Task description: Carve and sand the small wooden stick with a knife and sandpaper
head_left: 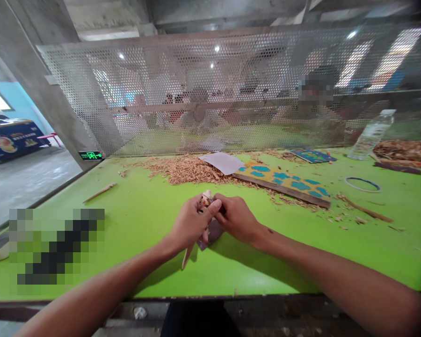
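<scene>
Pale wood, a small carved piece [206,201] with reddish marks, pinched at centre frame between both hands, above a green-painted worktable [379,252]. Left hand [191,222]: fingers curled closed around the piece, thumb across its top, with a thin pale sliver of wood [186,258] jutting downward below the palm. Right hand [235,217]: fingers clenched over a folded dark sheet [211,234], possibly abrasive paper, though any grit too small to tell. Both hands tight together, apparently to steady so small a piece within the grip. Farther up the table, a heap of wood shavings [185,169] and a sheet of white paper [221,162] beside a yellow board with teal spots [280,183]. A loose wooden stick [100,193] at left of the frame, a plastic bottle [372,135] at upper right, near a perforated metal screen [161,79].
</scene>
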A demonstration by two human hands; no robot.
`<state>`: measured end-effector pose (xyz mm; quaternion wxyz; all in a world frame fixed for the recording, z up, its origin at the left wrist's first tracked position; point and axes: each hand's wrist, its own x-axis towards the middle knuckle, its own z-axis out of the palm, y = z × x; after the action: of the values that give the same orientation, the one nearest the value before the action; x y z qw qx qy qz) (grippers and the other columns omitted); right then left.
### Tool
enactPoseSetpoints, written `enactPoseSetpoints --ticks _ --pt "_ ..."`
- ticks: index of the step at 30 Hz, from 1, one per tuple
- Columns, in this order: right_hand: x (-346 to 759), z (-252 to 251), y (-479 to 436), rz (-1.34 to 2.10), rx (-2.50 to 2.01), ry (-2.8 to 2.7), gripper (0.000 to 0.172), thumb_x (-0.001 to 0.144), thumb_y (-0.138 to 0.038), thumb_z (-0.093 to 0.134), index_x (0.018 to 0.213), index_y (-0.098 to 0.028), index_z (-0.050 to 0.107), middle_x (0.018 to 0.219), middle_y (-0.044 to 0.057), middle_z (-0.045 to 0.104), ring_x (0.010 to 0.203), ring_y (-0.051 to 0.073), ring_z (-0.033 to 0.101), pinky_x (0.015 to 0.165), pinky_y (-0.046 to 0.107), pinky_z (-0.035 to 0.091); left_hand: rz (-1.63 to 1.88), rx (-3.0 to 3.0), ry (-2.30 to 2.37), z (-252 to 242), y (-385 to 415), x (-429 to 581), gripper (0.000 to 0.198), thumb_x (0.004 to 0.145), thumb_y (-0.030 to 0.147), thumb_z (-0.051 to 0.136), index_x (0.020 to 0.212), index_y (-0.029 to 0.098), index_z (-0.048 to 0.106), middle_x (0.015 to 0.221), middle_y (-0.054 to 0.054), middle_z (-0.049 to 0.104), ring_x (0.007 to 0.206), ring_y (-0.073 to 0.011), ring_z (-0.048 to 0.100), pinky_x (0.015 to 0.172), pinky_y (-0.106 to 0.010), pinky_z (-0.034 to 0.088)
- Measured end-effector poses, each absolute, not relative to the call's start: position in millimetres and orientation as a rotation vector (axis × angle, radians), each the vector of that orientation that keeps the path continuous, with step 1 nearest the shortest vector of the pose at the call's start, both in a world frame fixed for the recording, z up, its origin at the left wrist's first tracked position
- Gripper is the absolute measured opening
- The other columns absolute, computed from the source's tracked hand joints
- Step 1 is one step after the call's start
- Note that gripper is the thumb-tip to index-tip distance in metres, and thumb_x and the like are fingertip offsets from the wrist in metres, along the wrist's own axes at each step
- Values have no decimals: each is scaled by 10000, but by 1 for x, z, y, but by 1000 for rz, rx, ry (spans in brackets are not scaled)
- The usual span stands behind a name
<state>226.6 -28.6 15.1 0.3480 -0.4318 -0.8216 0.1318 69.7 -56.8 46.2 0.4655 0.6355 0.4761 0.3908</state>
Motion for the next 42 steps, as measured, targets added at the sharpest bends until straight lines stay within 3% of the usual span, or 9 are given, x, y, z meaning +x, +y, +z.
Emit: enactPoseSetpoints --ticks 9,15,22,30,37,42 --pt "224 22 -34 85 -1338 -2289 197 1013 -283 438 962 -168 590 746 69 712 570 167 565 570 281 259 982 1611 1244 55 -61 71 384 879 523 646 740 194 505 475 85 520 320 -86 476 341 -181 336" --pt "225 33 -38 100 -1369 -2339 193 995 -262 461 992 -151 619 763 83 721 582 167 551 578 291 247 960 1671 1256 58 -65 69 410 862 559 637 723 195 507 444 79 503 320 -85 437 357 -196 343" --pt "232 38 -33 479 -1053 -2290 189 925 -274 526 809 -181 643 661 0 633 545 114 446 568 255 269 940 1782 1165 60 -55 60 372 841 513 677 734 170 581 479 51 533 398 -85 443 398 -191 340" --pt "235 29 -29 435 -901 -2162 210 860 -273 547 665 -202 512 529 -62 447 496 92 361 530 239 233 961 1816 1130 66 -54 58 437 815 569 694 692 184 527 521 50 489 463 -86 429 431 -185 309" --pt "239 32 -27 403 -857 -2249 226 867 -302 533 670 -194 560 552 -46 485 518 98 365 557 250 229 938 1960 1141 65 -50 54 428 834 535 679 663 179 515 564 45 463 525 -91 402 478 -192 289" --pt "242 32 -25 182 -1019 -2385 216 924 -322 517 784 -191 614 631 4 610 548 127 426 569 278 211 947 2009 1203 63 -50 53 437 836 525 679 640 180 497 569 41 448 547 -98 381 488 -201 262"
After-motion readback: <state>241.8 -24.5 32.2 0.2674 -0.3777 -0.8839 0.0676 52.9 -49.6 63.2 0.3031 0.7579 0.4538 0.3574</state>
